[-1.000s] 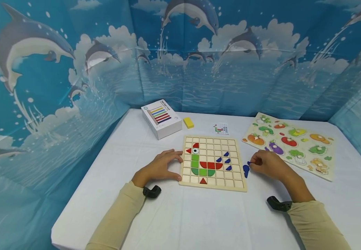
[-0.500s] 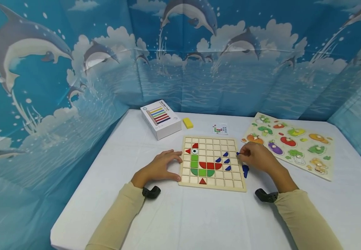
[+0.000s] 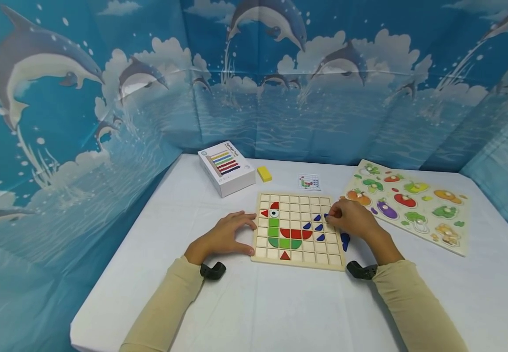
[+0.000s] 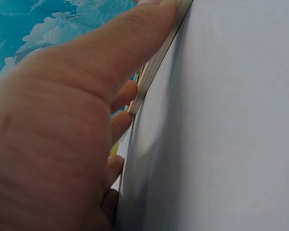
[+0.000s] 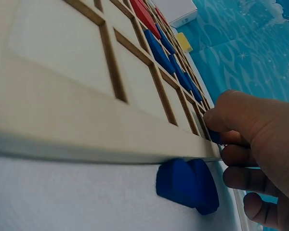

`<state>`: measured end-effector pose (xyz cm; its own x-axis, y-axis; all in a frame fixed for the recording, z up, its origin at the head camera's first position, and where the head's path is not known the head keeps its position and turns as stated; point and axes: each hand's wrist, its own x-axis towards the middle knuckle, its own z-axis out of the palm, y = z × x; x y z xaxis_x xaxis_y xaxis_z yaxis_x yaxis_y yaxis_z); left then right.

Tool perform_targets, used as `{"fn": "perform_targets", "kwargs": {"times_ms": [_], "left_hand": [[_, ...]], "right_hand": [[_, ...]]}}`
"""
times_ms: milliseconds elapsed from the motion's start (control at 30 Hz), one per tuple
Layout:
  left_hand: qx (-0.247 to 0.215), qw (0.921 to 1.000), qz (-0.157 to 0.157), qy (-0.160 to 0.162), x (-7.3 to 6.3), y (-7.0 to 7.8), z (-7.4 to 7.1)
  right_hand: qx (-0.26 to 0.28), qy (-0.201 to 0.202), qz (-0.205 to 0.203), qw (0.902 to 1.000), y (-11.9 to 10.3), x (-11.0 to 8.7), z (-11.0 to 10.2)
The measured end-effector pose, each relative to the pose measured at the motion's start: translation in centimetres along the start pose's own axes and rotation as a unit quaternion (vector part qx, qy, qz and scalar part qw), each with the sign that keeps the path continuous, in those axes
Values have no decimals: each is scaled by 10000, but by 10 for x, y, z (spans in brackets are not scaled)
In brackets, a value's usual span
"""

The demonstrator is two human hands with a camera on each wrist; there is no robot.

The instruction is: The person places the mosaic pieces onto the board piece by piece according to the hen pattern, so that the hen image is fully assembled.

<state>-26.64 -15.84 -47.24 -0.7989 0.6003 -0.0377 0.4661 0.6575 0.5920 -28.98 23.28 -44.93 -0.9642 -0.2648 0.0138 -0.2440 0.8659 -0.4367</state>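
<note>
A wooden grid board (image 3: 298,265) lies on the table, with red, green and blue pieces forming a bird in its squares. My left hand (image 3: 225,236) rests along the board's left edge, thumb and fingertips touching the rim with fingers spread. Over the board's right side, my right hand (image 3: 354,218) pinches a small blue half-round piece (image 3: 326,216) between thumb and forefinger, partly hidden by the fingertips. Several blue pieces (image 3: 321,237) sit in squares just left of it. Loose blue pieces (image 5: 183,183) lie against the board's right edge in the right wrist view.
Behind the board are a white box (image 3: 227,168), a yellow block (image 3: 264,173) and a small pattern card (image 3: 309,182). A vegetable puzzle board (image 3: 430,232) lies at the right, close to my right hand. Dolphin-printed cloth (image 3: 254,122) hangs behind the table.
My right hand has moved left with the blue piece, from beside the loose pieces to over the board's right columns. My left hand stays at the left edge.
</note>
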Motion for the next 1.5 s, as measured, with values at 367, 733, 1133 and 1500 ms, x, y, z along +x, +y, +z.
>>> {"fn": "perform_targets", "kwargs": {"times_ms": [367, 733, 1133, 1500], "left_hand": [[-53, 10000, -21, 2, -1, -1, 2], [-27, 10000, -11, -4, 0, -2, 3], [-85, 9999, -91, -47, -1, 3, 1], [-115, 9998, -168, -26, -2, 3, -1]], "right_hand": [[259, -199, 0, 9995, 1, 0, 1], [418, -312, -31, 9986, 3, 0, 0], [725, -255, -249, 9967, 13, -20, -9], [776, -492, -797, 9926, 33, -52, -19]]}}
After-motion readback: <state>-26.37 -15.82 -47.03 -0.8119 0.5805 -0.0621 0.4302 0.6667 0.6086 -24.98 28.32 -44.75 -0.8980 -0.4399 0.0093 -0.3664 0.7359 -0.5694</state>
